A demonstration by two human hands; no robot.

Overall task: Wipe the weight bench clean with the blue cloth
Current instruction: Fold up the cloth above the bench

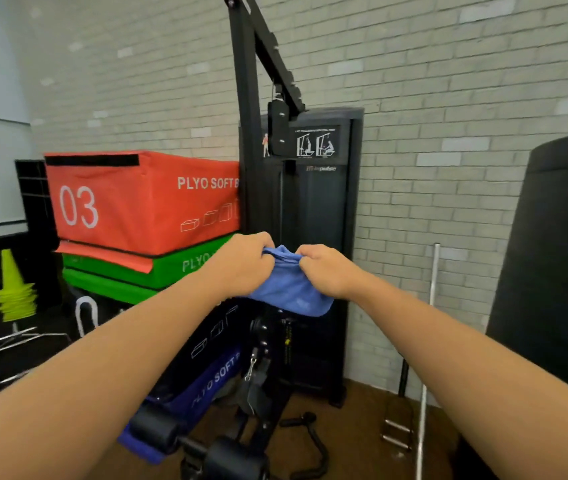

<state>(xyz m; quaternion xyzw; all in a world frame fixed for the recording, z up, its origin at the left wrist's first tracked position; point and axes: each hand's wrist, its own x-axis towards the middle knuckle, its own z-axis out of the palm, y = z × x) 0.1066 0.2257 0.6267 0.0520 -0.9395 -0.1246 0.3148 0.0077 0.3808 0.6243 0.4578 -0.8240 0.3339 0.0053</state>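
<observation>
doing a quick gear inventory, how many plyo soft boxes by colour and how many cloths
red plyo box: 1
green plyo box: 1
blue plyo box: 1
blue cloth, gripped by both hands, left and right: 1
total: 4

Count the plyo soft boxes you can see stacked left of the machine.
3: the red box on top, the green box under it, and the blue box lowest, partly behind the left arm. More may be hidden.
</observation>
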